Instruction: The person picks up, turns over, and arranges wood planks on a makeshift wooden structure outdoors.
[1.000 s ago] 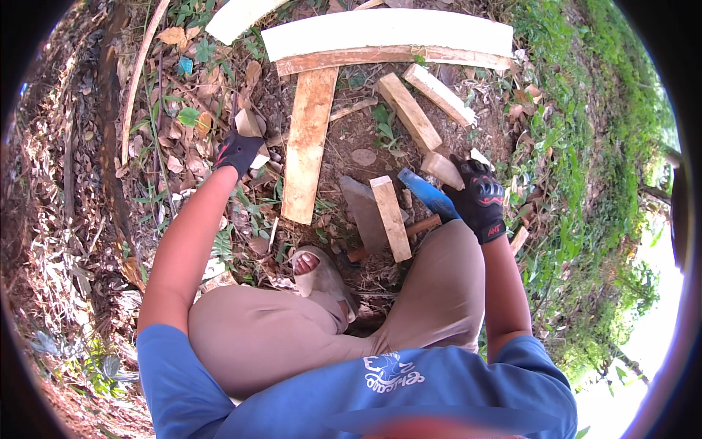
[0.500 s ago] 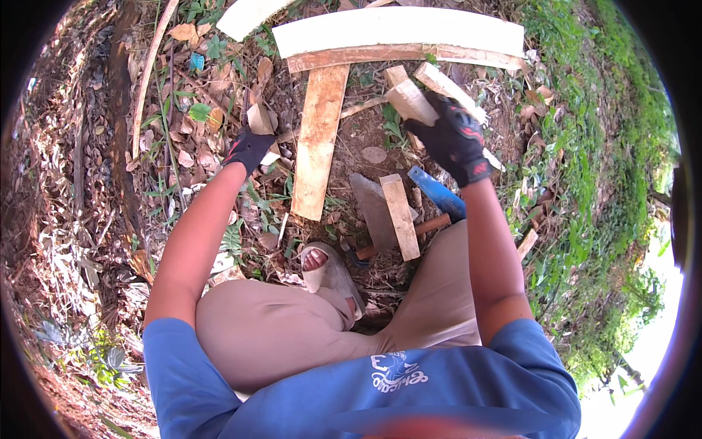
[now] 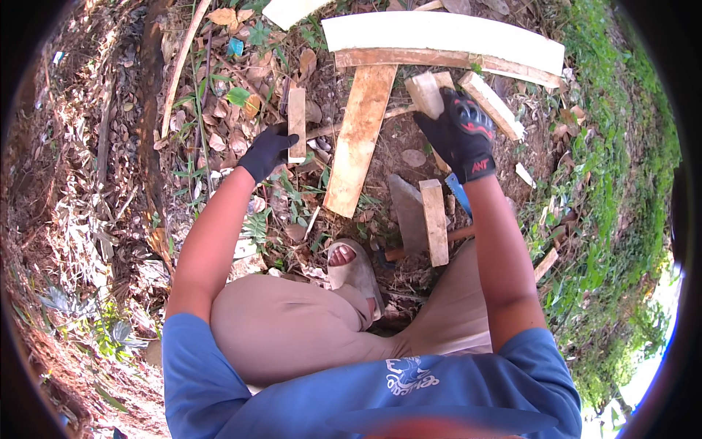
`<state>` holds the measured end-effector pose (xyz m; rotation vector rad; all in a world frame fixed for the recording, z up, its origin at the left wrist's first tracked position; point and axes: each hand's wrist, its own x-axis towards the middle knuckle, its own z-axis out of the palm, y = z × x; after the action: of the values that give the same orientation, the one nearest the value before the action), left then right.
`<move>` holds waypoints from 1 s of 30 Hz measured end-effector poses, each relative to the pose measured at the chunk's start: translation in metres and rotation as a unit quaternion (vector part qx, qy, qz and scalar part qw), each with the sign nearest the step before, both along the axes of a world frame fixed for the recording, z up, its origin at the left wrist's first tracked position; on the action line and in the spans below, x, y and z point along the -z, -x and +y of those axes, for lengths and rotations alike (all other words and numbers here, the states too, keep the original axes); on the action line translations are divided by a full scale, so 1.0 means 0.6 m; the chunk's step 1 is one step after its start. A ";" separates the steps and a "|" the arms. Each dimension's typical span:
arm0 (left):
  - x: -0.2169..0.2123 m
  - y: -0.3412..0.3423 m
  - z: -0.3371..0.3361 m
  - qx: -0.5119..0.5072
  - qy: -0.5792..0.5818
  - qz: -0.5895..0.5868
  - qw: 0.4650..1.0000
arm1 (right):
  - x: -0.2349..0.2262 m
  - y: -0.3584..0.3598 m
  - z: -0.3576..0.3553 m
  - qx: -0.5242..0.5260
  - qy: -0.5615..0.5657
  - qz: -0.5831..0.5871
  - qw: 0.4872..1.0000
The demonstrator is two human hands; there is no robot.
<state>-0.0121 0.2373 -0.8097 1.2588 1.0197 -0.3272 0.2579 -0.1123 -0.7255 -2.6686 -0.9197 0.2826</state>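
My left hand (image 3: 270,152), in a black glove, pinches a short wooden block (image 3: 297,117) between thumb and fingers, the block standing lengthwise away from me. My gloved right hand (image 3: 462,132) is closed on another wooden block (image 3: 425,94), its pale end tilted up to the left. Between the two hands a long flat board (image 3: 360,143) lies on the ground. Just right of the right hand is a rough wooden piece (image 3: 494,107). Partly hidden behind the held block and the right hand is one more wooden piece (image 3: 443,79).
A wide, brightly lit curved board (image 3: 446,36) lies across the far side. Nearer my feet, a wooden block (image 3: 433,223) rests over a grey metal blade (image 3: 406,212) and a wooden handle (image 3: 461,233). A blue flat tool (image 3: 458,194) is beside them. Leaves and grass surround everything.
The view has shifted, so the ground things appear further right. My left hand has turned its block, bringing a long face into sight. The right hand keeps hold of its block.
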 end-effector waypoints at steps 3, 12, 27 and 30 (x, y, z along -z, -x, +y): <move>-0.012 0.001 -0.020 0.013 0.062 -0.058 0.996 | 0.004 -0.008 0.025 -0.002 0.042 0.006 0.999; -0.021 -0.066 -0.141 0.028 0.116 -0.080 0.990 | 0.017 -0.030 -0.225 0.244 -0.142 0.091 0.955; -0.042 -0.133 -0.284 0.131 -0.035 -0.036 0.990 | 0.106 0.016 -0.149 0.090 -0.135 0.126 0.979; -0.048 -0.140 -0.294 0.210 -0.138 -0.035 0.967 | 0.105 0.019 -0.137 0.066 -0.126 0.121 0.983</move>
<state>0.0717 0.0612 -0.7807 1.7316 0.7462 -0.4730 0.2464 -0.1943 -0.7883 -2.3857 -0.6543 0.4193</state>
